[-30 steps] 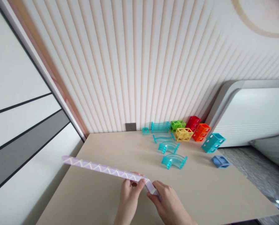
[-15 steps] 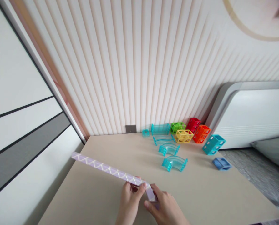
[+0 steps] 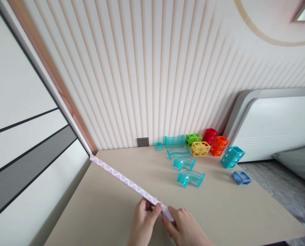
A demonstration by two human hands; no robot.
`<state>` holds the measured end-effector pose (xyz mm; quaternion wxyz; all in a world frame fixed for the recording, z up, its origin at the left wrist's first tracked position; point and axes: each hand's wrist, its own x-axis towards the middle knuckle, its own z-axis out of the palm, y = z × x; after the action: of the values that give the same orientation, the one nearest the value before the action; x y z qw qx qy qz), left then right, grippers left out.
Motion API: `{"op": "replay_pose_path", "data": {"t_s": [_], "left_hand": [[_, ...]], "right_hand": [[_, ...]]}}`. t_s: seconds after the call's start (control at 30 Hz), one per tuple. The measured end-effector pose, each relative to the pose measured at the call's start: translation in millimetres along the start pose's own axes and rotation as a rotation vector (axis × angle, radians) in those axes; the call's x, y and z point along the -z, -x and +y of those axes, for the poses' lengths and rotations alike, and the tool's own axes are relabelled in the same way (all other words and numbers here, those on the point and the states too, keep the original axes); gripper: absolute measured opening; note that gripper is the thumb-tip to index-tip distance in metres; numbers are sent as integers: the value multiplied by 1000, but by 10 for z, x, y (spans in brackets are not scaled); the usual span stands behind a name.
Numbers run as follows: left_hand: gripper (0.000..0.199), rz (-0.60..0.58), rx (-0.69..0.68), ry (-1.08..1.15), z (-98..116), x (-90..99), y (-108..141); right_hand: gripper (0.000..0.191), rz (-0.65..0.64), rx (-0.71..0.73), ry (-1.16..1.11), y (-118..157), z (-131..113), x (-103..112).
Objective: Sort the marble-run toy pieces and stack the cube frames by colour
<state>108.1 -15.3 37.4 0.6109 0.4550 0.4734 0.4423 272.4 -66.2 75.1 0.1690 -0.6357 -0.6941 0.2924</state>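
A long lilac snake puzzle (image 3: 127,181) with white zigzag lines stretches diagonally over the table, its far end up at the left near the table's back corner. My left hand (image 3: 145,218) pinches it close to the near end, thumb on top and fingers below. Just to the right, my right hand (image 3: 184,225) grips the last segments between thumb and fingers. Between the two hands the puzzle now runs almost straight. The very tip inside my right hand is hidden.
On the beige table (image 3: 111,218) lie clear teal track pieces (image 3: 191,178). Behind them stand open block frames: green (image 3: 193,139), yellow (image 3: 200,149), red (image 3: 210,136), orange (image 3: 219,146), teal (image 3: 233,157) and blue (image 3: 241,178). A ribbed wall with a socket (image 3: 143,142) rises behind.
My right hand has turned the near end of the snake puzzle, so the bend there has straightened out. The puzzle's far end has swung up and to the right.
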Motion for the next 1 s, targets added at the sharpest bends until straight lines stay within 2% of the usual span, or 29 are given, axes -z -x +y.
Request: {"op": "replay_pose_path", "data": {"t_s": [0.13, 0.27, 0.47, 0.6, 0.67, 0.77, 0.83, 0.93, 1.0], "left_hand": [[49, -34, 76, 151, -40, 23, 7], [49, -33, 91, 284, -81, 4, 4], [52, 56, 112, 403, -10, -56, -36], [54, 95, 106, 456, 152, -75, -10], [56, 69, 81, 451, 197, -83, 9], [56, 17, 34, 423, 190, -102, 20], [51, 55, 6, 401, 159, -112, 17], [48, 103, -21, 364, 120, -112, 15], [49, 107, -22, 349, 108, -108, 27]], "right_hand": [[46, -197, -71, -555, 17, 27, 127], [53, -338, -128, -1021, -45, 108, 24], [59, -265, -90, -1328, -155, 52, -218], [50, -199, -188, -1556, -185, 27, -207], [46, -180, -254, -1662, -196, 21, -164], [43, -241, -299, -1777, -198, -20, -89], [43, -297, -288, -1782, -187, -62, -50], [47, -301, -235, -1626, -167, -97, -7], [64, -242, -201, -1436, -161, -85, 14]]}}
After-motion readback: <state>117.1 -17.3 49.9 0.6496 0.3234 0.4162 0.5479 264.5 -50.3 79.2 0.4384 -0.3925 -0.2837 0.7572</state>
